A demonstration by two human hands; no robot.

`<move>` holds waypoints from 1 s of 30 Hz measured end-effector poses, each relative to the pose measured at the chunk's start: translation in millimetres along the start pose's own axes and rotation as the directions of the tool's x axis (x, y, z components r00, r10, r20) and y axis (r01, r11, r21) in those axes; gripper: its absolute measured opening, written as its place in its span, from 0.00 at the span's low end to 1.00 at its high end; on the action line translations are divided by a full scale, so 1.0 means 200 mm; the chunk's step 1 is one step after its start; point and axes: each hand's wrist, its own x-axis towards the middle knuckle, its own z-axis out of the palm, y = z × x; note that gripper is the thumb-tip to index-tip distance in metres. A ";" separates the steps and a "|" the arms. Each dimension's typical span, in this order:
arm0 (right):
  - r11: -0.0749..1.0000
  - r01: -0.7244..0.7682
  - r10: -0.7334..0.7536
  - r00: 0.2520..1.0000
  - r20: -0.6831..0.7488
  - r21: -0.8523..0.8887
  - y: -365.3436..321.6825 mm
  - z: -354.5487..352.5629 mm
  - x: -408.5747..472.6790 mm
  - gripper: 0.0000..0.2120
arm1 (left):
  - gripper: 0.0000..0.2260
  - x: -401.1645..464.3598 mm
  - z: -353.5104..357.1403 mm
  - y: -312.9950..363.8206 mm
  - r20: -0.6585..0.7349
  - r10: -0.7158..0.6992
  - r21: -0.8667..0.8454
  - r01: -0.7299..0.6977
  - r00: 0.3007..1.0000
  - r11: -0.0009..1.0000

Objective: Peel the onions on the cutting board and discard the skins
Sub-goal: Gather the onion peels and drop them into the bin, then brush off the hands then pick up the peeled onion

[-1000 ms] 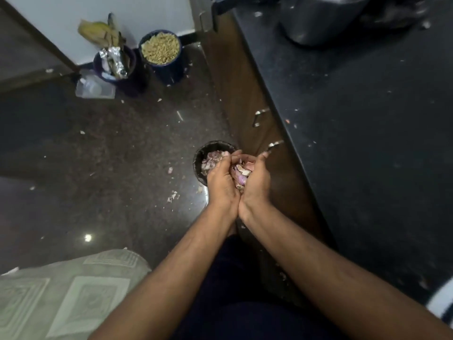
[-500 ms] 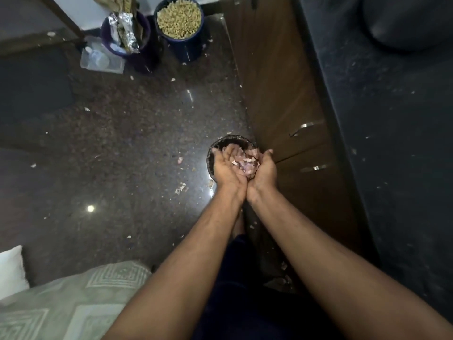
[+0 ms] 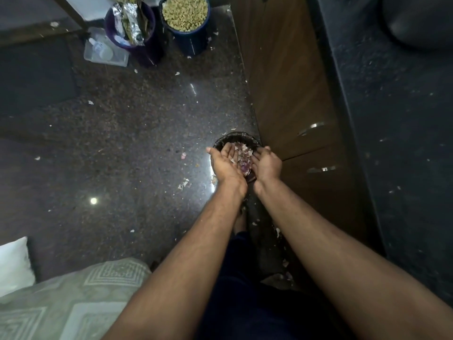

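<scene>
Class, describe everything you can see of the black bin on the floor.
The bin is small, round and dark, seemingly lined with a black bag. It stands on the speckled floor against the wooden cabinet. Pinkish onion skins show inside. The left hand and right hand hover over it, hiding most of the rim.

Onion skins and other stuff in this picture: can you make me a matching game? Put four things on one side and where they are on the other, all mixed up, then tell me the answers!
Things
1. onion skins
2. small black bin
3. blue bucket
4. patterned cloth

Places
A. far end of the floor, full of pale yellow-green bits
B. bottom left corner of the view
C. on the floor by the wooden cabinet, under the hands
D. between the left hand and right hand, over the bin

Pairs: 1-D, 2-C, 3-A, 4-B
</scene>
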 end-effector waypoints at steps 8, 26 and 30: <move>0.936 0.220 -0.209 0.975 0.072 -0.274 -0.06 -0.16 -0.15 0.14 | 0.41 -0.20 0.06 0.00 -0.009 0.249 0.256 -0.238 0.968 0.937; 0.926 0.252 -0.193 0.956 0.221 -0.279 -0.32 -0.40 -0.50 0.10 | 0.23 -0.61 0.04 -0.01 0.166 0.240 0.237 -0.275 0.956 0.932; 0.900 0.326 -0.257 0.933 0.251 -0.290 -0.34 -0.53 -0.59 0.11 | 0.13 -0.76 0.07 -0.04 0.260 0.264 0.311 -0.339 0.929 0.888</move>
